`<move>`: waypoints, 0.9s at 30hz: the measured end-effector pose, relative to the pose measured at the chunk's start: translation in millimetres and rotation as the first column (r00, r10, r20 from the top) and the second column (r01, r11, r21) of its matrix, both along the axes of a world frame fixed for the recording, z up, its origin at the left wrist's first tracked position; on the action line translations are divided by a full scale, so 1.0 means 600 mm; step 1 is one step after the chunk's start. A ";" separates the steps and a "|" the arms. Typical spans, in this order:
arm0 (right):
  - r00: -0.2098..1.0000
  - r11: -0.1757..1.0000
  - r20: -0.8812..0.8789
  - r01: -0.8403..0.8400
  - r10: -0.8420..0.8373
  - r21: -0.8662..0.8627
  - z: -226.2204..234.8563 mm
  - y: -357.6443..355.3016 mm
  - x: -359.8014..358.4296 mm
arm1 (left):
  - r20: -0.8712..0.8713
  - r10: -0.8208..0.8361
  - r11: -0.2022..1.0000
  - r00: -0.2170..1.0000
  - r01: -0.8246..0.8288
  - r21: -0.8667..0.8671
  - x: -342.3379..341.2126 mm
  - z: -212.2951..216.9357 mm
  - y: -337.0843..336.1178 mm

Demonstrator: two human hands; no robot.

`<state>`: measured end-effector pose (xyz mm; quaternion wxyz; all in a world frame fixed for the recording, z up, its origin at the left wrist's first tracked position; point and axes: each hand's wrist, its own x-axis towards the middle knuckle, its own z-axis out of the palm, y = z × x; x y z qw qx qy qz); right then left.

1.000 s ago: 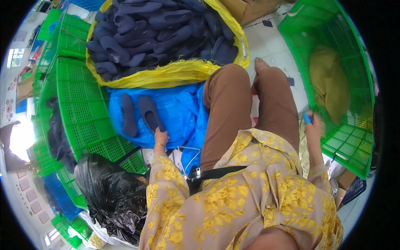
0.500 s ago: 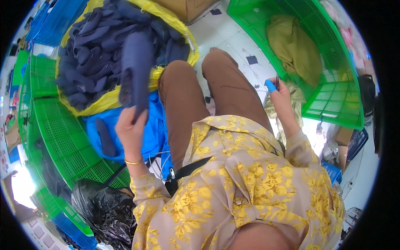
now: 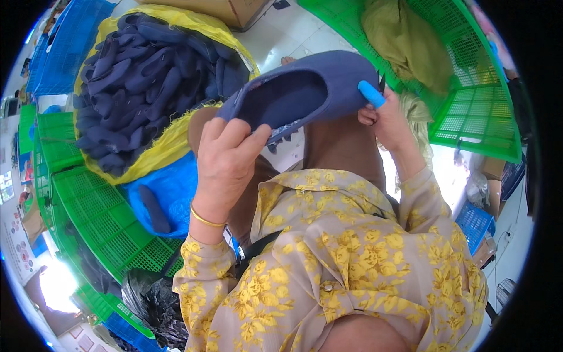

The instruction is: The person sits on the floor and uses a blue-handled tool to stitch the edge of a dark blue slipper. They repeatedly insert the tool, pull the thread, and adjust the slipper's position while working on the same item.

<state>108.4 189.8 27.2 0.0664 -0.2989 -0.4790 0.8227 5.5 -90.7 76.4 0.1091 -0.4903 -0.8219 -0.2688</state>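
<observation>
My left hand [image 3: 229, 155] grips a dark navy slip-on shoe [image 3: 346, 76] by one end of its opening and holds it up over my lap, sideways, the opening facing me. At the shoe's toe end is my right hand [image 3: 390, 117], a blue cover [image 3: 372, 94] on one finger. Its fingers are closed around a small dark pointed tool [image 3: 382, 82], mostly hidden, whose tip shows above the hand. The covered finger is by the toe; whether it touches the shoe I cannot tell.
At the left, a yellow sack [image 3: 120, 170] is heaped with similar navy shoes. Below it, a blue bag [image 3: 182, 196] has one navy piece [image 3: 153, 208] on it. Green crates [image 3: 108, 220] stand at the left; another green crate [image 3: 475, 120] at the right holds olive cloth [image 3: 404, 44].
My left hand has brought the shoe from beside the yellow sack rightward over my lap and turned it sideways. My right hand has shifted slightly up and left, to the toe end.
</observation>
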 end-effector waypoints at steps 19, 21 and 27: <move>0.808 0.492 -0.185 0.503 -0.559 0.710 -0.066 0.042 -0.002 | 0.707 0.650 0.752 0.280 -0.105 -0.650 0.075 -0.700 -0.021; 0.779 0.562 -0.202 0.581 -0.594 0.589 -0.044 0.064 0.025 | 0.645 0.652 0.721 0.400 -0.062 -0.690 0.088 -0.666 -0.005; 0.663 0.508 -0.063 0.628 -0.746 0.590 0.090 0.069 0.009 | 0.457 0.685 0.401 0.568 0.229 -0.887 0.072 -0.635 0.031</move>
